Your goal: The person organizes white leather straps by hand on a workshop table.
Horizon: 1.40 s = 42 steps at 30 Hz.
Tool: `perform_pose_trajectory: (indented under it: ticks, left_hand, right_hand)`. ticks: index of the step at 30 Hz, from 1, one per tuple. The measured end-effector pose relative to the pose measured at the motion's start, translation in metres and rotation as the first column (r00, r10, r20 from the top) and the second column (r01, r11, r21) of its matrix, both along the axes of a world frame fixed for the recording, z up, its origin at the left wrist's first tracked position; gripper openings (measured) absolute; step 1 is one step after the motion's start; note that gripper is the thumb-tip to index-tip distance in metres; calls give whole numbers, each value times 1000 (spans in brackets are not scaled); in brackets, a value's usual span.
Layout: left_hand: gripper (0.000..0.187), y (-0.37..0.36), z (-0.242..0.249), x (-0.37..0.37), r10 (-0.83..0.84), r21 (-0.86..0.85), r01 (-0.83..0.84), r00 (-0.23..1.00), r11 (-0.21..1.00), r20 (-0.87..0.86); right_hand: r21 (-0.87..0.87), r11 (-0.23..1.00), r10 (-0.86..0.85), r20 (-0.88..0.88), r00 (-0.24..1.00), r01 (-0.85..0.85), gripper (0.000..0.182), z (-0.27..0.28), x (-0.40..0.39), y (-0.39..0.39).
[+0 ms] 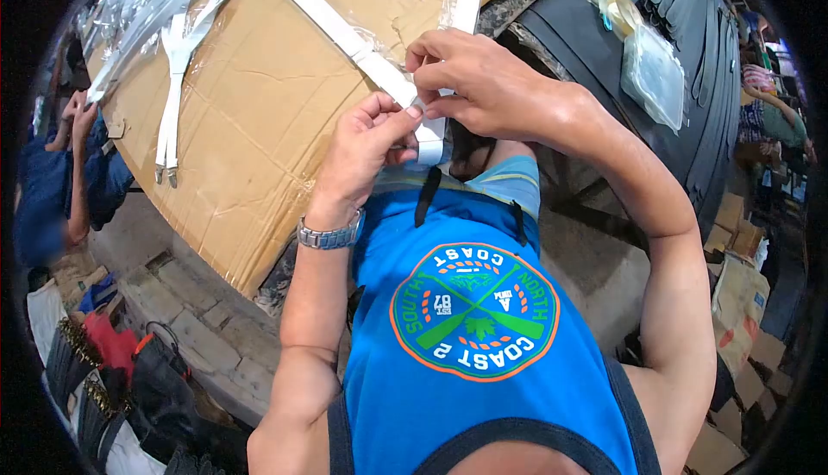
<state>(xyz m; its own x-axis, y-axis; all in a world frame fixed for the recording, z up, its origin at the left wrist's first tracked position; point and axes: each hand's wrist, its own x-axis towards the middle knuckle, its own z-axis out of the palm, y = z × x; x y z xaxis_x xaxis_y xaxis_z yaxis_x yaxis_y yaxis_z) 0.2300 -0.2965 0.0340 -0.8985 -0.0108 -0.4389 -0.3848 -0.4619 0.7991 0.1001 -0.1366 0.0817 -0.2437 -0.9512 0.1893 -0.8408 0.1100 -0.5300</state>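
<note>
A white suspender strap [332,28] runs across the cardboard to the table edge in front of me, its end folded down in a loop. My left hand [366,140], with a metal watch on the wrist, is closed on the strap near that end, thumb on top. Close beside it, my right hand [466,74] has curled fingers and pinches the same strap; what lies right between its fingertips is partly hidden. Further left lies a white Y-shaped pair of suspenders [177,65] with metal clips at its lower ends.
Brown cardboard [250,139] covers the table. Clear plastic bags [142,5] lie at the upper left. On the right, a dark surface [569,31] bears black straps [707,40] and a clear plastic box [653,78]. Another person's hands [82,117] work at the far left.
</note>
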Motion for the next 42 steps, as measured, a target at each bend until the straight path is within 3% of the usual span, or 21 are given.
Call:
perform_pose_trajectory:
  ticks: [8,12,18,34,36,39,42]
  left_hand:
    - [20,1,3,0,34,84,-37,999,996,36]
    - [23,0,0,-1,27,65,-32,997,997,75]
    - [21,3,3,-2,53,35,-55,997,998,51]
    - [21,8,14,-1,57,7,-57,998,998,22]
    - [20,8,10,0,52,28,-52,999,998,4]
    - [19,4,-5,1,23,73,-19,998,997,-51]
    - [19,9,2,4,8,93,-2,998,996,-64]
  right_hand:
    - [35,998,-58,-76,995,61,19,-1,5,2]
    - [73,994,-78,-110,991,86,19,0,10,2]
    - [16,996,-92,-10,996,92,14,6,8,9]
    - [38,996,-76,-108,991,80,15,10,10,7]
    - [64,994,-76,-137,988,86,18,12,11,8]
    - [92,980,-164,-105,981,174,39,13,12,6]
    - [3,983,-182,-111,977,184,61,2,0,6]
